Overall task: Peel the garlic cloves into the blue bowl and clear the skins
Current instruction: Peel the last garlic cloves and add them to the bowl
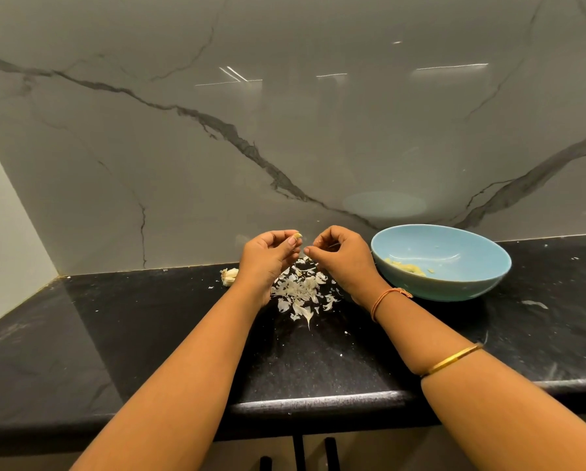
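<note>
Black stone countertop (148,334) runs along a glossy grey marble backsplash (216,164) with dark veins, seen from above by the person working at it. Both bare forearms reach in from the near edge, and the hands are raised just above the counter, close together but apart. The left hand (267,258) pinches a small garlic clove (297,236) between thumb and fingertips, with the clove poking out towards the right. The right hand (344,258) has its fingers curled and its fingertips drawn together; whether they hold a scrap of skin cannot be told. Below and between the hands, a loose pile of papery white garlic skins (300,290) lies scattered on the counter. A partly broken garlic bulb (229,275) sits just left of the left hand. Just right of the right hand stands the blue bowl (454,287), with pale peeled cloves (405,267) in its bottom. The right arm wears an orange thread bracelet (386,297) at the wrist and a gold bangle (454,360) nearer the viewer.
</note>
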Demonstrator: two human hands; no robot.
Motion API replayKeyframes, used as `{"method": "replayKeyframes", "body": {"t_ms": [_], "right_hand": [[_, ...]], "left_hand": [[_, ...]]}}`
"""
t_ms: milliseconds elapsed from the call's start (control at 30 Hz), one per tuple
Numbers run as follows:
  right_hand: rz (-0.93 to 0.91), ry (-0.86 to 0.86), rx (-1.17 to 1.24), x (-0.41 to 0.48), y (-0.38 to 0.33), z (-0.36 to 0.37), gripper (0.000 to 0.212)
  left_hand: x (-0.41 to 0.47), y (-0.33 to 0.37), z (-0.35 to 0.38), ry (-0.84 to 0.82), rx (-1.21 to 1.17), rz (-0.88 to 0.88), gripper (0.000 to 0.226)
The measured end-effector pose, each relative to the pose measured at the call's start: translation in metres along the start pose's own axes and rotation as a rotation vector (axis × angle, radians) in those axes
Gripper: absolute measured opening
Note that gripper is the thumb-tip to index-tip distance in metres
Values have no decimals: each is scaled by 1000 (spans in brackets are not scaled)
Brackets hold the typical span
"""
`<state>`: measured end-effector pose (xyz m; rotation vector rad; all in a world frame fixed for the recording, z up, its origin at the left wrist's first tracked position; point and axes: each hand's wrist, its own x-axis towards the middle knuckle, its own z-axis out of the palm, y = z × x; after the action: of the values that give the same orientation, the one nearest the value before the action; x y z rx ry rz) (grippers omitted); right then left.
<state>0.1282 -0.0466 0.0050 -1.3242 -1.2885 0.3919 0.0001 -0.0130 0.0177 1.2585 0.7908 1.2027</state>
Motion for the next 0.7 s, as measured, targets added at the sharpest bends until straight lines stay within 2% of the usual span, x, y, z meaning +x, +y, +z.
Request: {"method": "replayKeyframes", "body": {"t_ms": [233,700], "right_hand": [[-103,27,-11,-1,-2,-1,5],[-79,-13,-70,-4,-4,-1,18]], "left_hand": [[0,-1,0,-14,85,17,12],[0,-1,1,12,105,56,8]]}}
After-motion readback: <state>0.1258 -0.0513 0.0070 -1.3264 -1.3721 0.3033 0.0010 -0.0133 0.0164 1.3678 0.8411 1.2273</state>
